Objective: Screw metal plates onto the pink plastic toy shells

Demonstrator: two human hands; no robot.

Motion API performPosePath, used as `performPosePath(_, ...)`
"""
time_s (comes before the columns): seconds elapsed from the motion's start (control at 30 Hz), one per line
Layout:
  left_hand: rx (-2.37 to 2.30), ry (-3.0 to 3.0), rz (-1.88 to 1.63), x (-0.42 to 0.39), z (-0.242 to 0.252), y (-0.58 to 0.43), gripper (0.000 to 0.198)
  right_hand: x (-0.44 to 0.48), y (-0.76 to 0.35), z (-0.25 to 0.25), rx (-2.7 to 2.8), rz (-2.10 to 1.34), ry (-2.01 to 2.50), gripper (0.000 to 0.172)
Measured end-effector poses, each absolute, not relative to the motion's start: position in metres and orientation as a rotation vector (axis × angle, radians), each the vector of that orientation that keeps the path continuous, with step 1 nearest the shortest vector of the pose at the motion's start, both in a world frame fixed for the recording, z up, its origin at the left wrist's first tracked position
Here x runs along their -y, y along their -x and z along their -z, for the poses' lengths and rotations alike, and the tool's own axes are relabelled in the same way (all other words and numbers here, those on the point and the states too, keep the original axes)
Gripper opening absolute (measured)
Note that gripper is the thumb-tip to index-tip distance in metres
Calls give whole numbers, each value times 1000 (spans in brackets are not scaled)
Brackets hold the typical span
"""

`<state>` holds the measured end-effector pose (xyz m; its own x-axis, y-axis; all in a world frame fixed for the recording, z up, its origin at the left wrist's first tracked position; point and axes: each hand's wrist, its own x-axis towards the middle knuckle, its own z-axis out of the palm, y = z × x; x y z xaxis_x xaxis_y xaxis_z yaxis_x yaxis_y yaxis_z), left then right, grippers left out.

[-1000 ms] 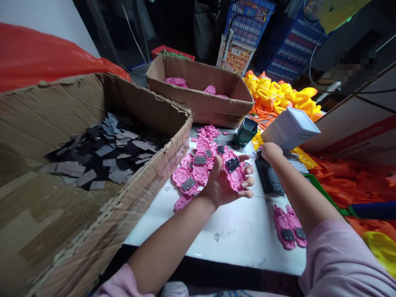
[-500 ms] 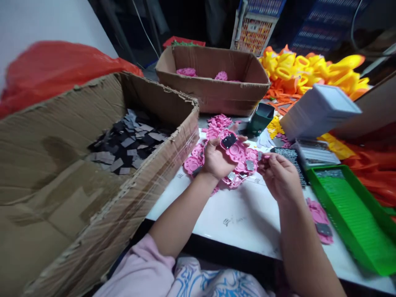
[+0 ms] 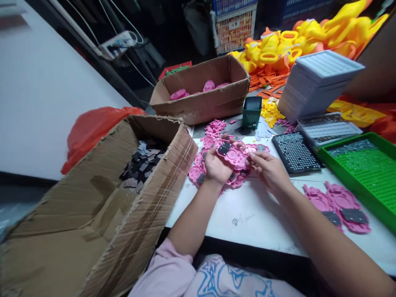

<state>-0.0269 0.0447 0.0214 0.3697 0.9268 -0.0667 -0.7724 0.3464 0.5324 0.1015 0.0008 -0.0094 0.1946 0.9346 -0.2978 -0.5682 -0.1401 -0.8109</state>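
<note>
My left hand [image 3: 218, 166] holds a pink plastic piece [image 3: 237, 156] with a black plate [image 3: 224, 148] fixed on its left part. My right hand [image 3: 268, 167] has its thumb and fingers pinched at the right edge of that piece; whatever small thing may be between the fingertips cannot be made out. Beneath and around the left hand lies a heap of similar pink pieces [image 3: 195, 175], several with dark plates. Two more pink pieces [image 3: 346, 199] lie side by side by my right forearm.
A large cardboard box [image 3: 154, 202] with dark plates stands left. Behind are another box [image 3: 201, 105] with pink pieces and a green cup [image 3: 251, 117]. At right are a black perforated tray [image 3: 295, 152], a green tray [image 3: 365, 169] and stacked white trays [image 3: 312, 90].
The view has turned to the right. My right hand has moved in from beside the pink piece to its edge. The left hand still holds the piece.
</note>
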Motion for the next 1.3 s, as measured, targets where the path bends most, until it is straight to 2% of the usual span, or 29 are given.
performPosePath(0.13,-400,-453,-1170,-42,-21,23,42,0,-100,8,486,-1428,1041,46)
performPosePath(0.37,-427,-427,-1260,-45,-19,23,59,4,-94,3,536,-1516,1043,48)
performPosePath(0.67,-340,-481,-1280,-37,-20,20,59,3,-89,9,624,-1454,1083,55)
performPosePath(0.97,-327,-621,-1389,-27,-21,20,51,6,-82,13,691,-1387,1084,52)
performPosePath(1.3,-442,-503,-1359,-28,-27,19,53,8,-75,15,642,-1372,1066,50)
